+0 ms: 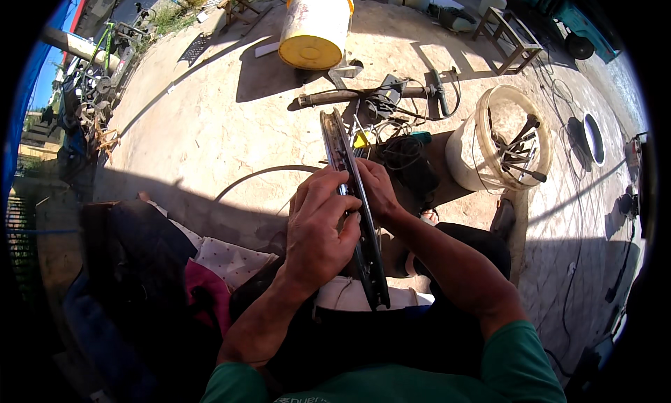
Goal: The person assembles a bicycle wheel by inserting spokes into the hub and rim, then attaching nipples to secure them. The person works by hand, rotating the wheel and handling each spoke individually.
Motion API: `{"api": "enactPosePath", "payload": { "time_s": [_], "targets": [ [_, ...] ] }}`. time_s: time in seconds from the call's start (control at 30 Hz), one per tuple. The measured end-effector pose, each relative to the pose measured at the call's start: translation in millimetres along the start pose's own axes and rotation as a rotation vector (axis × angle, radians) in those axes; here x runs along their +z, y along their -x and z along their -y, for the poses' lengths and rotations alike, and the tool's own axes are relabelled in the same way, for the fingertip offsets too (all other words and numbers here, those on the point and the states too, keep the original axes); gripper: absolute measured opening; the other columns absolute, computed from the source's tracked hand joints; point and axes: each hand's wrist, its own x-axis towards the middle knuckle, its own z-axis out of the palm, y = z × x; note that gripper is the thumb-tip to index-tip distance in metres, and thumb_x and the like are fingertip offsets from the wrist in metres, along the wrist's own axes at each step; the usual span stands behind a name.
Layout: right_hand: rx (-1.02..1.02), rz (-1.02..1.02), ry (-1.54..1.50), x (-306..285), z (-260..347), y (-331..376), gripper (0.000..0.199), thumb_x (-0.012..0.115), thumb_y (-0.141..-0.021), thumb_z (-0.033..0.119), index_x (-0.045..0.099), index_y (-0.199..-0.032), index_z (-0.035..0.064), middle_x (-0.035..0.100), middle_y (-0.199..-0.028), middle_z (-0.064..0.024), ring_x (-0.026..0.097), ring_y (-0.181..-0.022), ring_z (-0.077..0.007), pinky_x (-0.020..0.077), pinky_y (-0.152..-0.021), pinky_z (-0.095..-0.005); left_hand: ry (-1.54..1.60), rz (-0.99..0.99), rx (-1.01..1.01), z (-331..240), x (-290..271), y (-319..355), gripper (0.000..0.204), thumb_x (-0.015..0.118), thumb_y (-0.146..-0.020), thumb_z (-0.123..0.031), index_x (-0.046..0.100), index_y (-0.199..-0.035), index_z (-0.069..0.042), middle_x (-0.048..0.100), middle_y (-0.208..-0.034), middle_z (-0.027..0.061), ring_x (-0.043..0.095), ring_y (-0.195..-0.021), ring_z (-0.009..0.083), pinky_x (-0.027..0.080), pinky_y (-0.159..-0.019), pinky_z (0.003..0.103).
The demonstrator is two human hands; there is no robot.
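Note:
Upright between my hands is a black bicycle wheel rim [371,270], seen nearly edge-on, with small holes along its channel. My left hand [320,228] lies on its left side, with bent fingertips and thumb pressed at the channel; whether they also pinch something small cannot be made out. On the opposite side, my right hand [377,191] grips the rim, its fingers partly hidden behind it. The rim's lower end is over my lap, near a white cloth [342,294].
Ahead lie a metal tube with a handle [335,97] and tangled black cables [398,148]. A white bucket of tools [465,151] stands right, a yellow-rimmed bucket [314,25] farther off. Bicycle parts [105,74] crowd the far left; a small wooden stool [509,43] stands far right.

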Motion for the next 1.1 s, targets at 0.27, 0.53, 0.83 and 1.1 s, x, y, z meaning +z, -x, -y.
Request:
{"api": "enactPosePath", "payload": {
  "time_s": [0.27, 0.53, 0.83, 1.1],
  "targets": [
    [0.000, 0.002, -0.014, 0, -1, -1, 0.048, 0.051, -0.100, 0.040, 0.066, -0.086, -0.0032, 0.062, -0.075, -0.0024, 0.055, -0.069, -0.0084, 0.0446, -0.062, -0.0256, -0.048, -0.021, 0.028, 5, 4, 2, 0.016, 0.075, -0.072, -0.001, 0.068, -0.086, -0.004, 0.060, -0.125, 0.0135, 0.053, -0.124, 0.0348, 0.042, -0.104, 0.045],
    [0.006, -0.029, 0.015, 1, 9, 2, 0.048, 0.052, -0.099, 0.040, 0.066, -0.085, -0.0037, 0.061, -0.074, -0.0021, 0.053, -0.069, -0.0082, 0.0430, -0.062, -0.0257, -0.033, -0.003, 0.006, 2, -3, -1, 0.015, 0.072, -0.074, -0.001, 0.066, -0.087, -0.005, 0.058, -0.126, 0.0139, 0.051, -0.124, 0.0357, 0.041, -0.104, 0.046],
    [-0.005, -0.029, -0.005, 0, 4, 1, 0.047, 0.051, -0.099, 0.039, 0.067, -0.088, -0.0032, 0.061, -0.075, -0.0020, 0.053, -0.069, -0.0085, 0.0431, -0.063, -0.0256, 0.092, 0.011, -0.054, 6, -7, -3, 0.027, 0.073, -0.076, -0.001, 0.067, -0.102, -0.003, 0.059, -0.127, 0.0151, 0.056, -0.121, 0.0322, 0.046, -0.101, 0.041],
    [0.025, 0.001, -0.110, 9, 13, 7, 0.047, 0.051, -0.100, 0.040, 0.067, -0.091, -0.0031, 0.064, -0.080, -0.0033, 0.056, -0.072, -0.0095, 0.0456, -0.066, -0.0263, 0.568, 0.020, -0.455, 23, 5, -7, 0.051, 0.069, -0.089, -0.010, 0.048, -0.135, 0.003, 0.063, -0.115, 0.0163, 0.065, -0.099, 0.0211, 0.052, -0.084, 0.035]
  ]
}}
